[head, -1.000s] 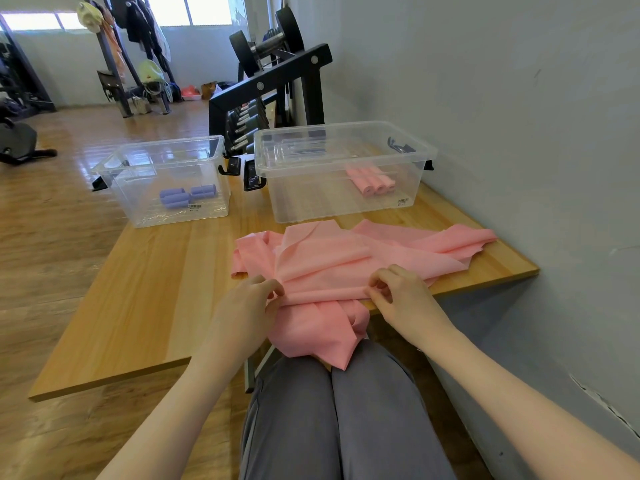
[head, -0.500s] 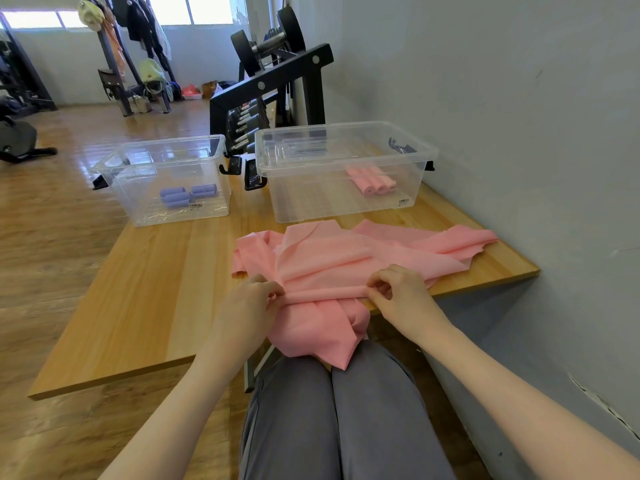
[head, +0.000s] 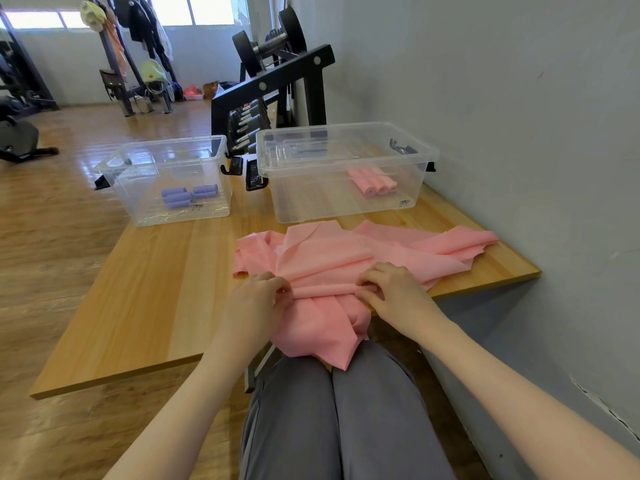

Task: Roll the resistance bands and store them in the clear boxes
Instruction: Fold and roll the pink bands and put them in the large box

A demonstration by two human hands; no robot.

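Observation:
A pink resistance band [head: 346, 258] lies crumpled on the wooden table [head: 145, 299], one end hanging over the near edge onto my lap. A narrow rolled fold of it runs between my hands. My left hand [head: 258, 299] pinches the fold's left end and my right hand [head: 391, 289] pinches its right end. Behind stand two clear boxes: the left box [head: 138, 188] holds purple rolled bands [head: 188, 195], the right box [head: 346, 202] holds pink rolled bands [head: 375, 183].
A grey wall [head: 519, 133] runs along the table's right side. A black dumbbell rack [head: 273, 88] stands behind the boxes. A coat stand [head: 138, 46] and gym gear are far back on the wooden floor. My grey-trousered legs [head: 339, 410] are under the near edge.
Both hands have crept slightly forward, tightening the pink fold between them into a narrower roll. The boxes and the band's far part have not moved.

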